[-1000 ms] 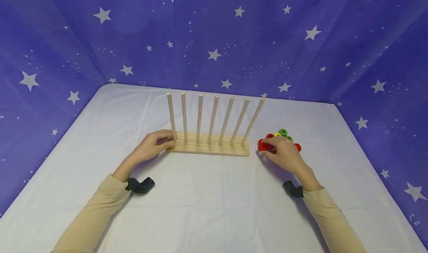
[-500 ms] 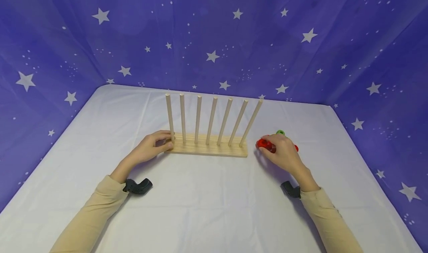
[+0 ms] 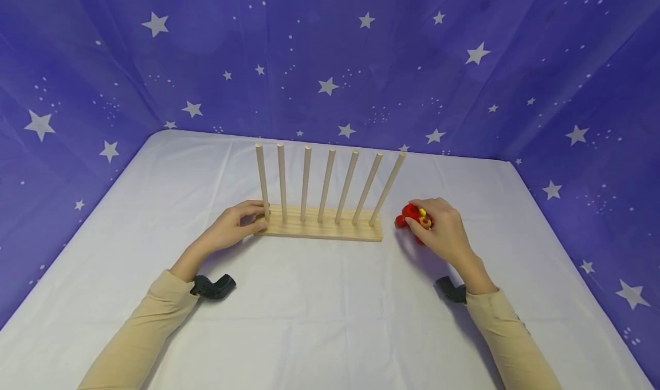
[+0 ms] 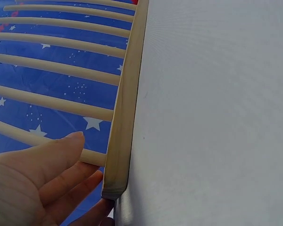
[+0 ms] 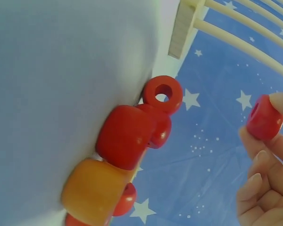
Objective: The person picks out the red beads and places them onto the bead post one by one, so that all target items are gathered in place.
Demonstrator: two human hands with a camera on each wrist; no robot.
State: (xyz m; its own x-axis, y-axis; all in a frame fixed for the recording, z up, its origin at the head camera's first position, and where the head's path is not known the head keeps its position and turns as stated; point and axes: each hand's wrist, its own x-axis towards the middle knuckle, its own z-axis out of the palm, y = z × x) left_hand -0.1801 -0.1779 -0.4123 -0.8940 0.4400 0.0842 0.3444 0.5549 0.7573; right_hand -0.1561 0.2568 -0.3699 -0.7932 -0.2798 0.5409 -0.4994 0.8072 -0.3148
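A wooden peg stand (image 3: 330, 230), a flat base with a row of several upright pegs, stands mid-table with bare pegs. My left hand (image 3: 229, 228) holds its left end, fingers behind the end peg and thumb at the front. To the right of the stand, my right hand (image 3: 444, 229) pinches a red bead (image 5: 265, 121) between thumb and fingers, lifted off the table. Beside it in the right wrist view lie more red beads (image 5: 125, 136) and an orange bead (image 5: 92, 190). A yellow bead (image 3: 422, 212) shows in the head view; the hand hides part of the pile.
The table is covered by a white cloth (image 3: 330, 310). A blue curtain with white stars (image 3: 330, 52) hangs behind it and along both sides. Black curved mounts sit at both wrists, the left mount (image 3: 213, 287) and the right mount (image 3: 451, 290).
The right hand has closed on a red bead and raised it slightly from the pile. Green beads seen earlier are now hidden behind that hand. The left hand stays at the stand.
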